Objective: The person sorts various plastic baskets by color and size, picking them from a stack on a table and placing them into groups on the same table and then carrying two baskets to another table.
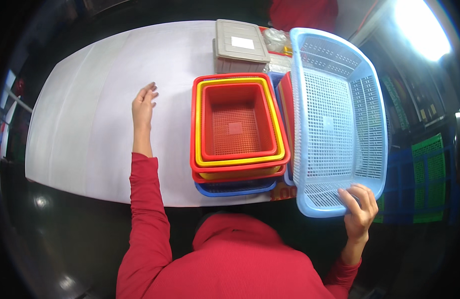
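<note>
Head view: pale blue perforated basket (334, 119), tilted, right hand (358, 209) fingers round its rim; left hand (143, 105) fingers loosely spread, empty.

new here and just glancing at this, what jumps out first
A large light blue perforated plastic basket tilts up at the right, gripped at its near rim by the right hand. Beside it sits a nested stack of red and yellow plastic baskets, while the left hand rests open on the white table.
</note>
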`<state>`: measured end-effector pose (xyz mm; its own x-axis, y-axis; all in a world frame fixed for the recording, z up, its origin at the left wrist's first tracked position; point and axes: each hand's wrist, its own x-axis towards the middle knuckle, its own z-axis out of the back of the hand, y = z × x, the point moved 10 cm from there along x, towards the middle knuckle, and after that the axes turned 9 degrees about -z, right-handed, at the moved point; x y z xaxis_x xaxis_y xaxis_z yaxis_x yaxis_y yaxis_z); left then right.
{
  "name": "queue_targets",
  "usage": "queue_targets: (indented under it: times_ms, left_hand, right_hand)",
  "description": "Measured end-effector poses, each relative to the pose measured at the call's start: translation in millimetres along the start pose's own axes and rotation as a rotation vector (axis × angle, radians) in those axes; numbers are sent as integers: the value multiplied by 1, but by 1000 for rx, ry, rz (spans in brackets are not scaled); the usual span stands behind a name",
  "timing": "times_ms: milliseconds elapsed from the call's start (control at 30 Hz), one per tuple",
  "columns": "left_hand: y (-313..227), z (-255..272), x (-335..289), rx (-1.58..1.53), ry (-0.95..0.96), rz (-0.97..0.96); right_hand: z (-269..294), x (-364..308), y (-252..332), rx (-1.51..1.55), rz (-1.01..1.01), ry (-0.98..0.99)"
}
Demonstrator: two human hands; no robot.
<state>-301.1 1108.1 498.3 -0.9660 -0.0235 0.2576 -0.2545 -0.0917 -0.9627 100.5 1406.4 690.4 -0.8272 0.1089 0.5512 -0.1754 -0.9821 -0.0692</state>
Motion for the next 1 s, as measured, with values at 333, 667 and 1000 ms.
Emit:
queue_targets:
  times_ms: [333,667,1000]
  left_hand:
    - [-22,-12,-122,-618,288,130]
    - [70,220,-102,-18,-167,182]
    - [79,242,-124,343,-55,120]
  right_hand:
    - [-116,50,179,157,534,210]
    - [-157,48,233,549,375,227]
    - [-273,24,130,205,67,1086]
